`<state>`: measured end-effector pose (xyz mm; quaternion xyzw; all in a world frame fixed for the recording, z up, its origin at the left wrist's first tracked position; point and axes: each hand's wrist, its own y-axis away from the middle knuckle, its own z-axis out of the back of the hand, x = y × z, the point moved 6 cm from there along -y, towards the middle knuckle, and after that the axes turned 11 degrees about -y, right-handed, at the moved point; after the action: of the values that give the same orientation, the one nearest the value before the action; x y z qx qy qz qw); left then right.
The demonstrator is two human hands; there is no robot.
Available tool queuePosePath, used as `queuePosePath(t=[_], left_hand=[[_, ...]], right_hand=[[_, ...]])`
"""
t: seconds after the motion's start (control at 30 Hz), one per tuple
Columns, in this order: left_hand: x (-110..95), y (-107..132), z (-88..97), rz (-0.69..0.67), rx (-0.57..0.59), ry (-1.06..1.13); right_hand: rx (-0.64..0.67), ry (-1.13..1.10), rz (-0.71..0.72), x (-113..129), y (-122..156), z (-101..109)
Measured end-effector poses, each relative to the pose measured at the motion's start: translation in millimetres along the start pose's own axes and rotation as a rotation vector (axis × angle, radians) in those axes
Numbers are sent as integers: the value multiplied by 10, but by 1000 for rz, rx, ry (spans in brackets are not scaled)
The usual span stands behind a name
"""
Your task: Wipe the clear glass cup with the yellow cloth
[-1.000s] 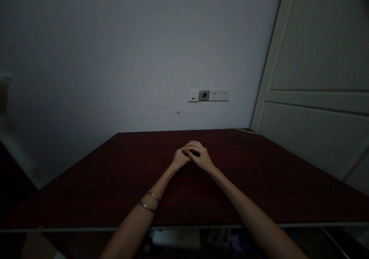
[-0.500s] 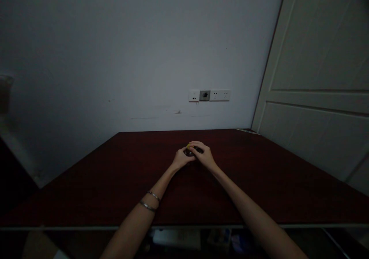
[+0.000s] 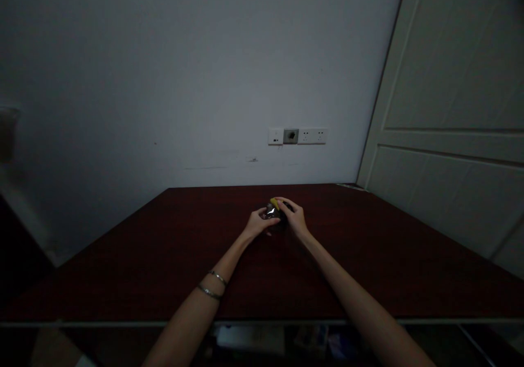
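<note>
My left hand [image 3: 256, 224] is closed around the near left side of a small, dark, shiny round object [image 3: 271, 212] that catches a bright glint. Its exact kind is too dim to make out. Fingers of my right hand [image 3: 295, 217] pinch a small soft-looking yellow piece [image 3: 274, 203] against the object's top; whether it is sponge or cloth I cannot tell. Part of the object's right side is hidden behind the right hand. Both hands are close together over the far middle of the dark red table [image 3: 213, 230].
Behind the table rises a pale wall [image 3: 196, 83] with a row of sockets [image 3: 312, 136]. A white panelled door [image 3: 450, 94] stands on the right. Under the table's front edge [image 3: 278, 321] lie a white box-like item [image 3: 250, 338] and other dim things.
My right hand has shifted slightly right with the yellow piece, baring more of the shiny object. The yellow piece shows more now. My left hand stays nearly in place.
</note>
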<state>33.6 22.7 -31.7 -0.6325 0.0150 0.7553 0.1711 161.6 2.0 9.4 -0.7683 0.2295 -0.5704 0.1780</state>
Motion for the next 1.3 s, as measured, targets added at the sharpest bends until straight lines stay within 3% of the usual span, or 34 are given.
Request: queuePosePath(t=[0.1, 0.33, 0.63, 0.93, 1.13, 1.3], left_hand=[[-2, 5, 9, 17, -10, 56], [-38, 15, 32, 7, 0, 114], [-148, 48, -25, -36, 65, 106], [-89, 7, 47, -36, 4, 46], [-155, 43, -7, -47, 100, -12], [-231, 53, -48, -74, 152, 8]], right_hand=[[5, -20, 11, 2, 31, -29], [168, 75, 216, 248, 156, -190], [-44, 31, 73, 23, 16, 63], [149, 59, 189, 212, 119, -126], [-28, -62, 2, -56, -44, 81], [-247, 4, -45, -147, -130, 292]])
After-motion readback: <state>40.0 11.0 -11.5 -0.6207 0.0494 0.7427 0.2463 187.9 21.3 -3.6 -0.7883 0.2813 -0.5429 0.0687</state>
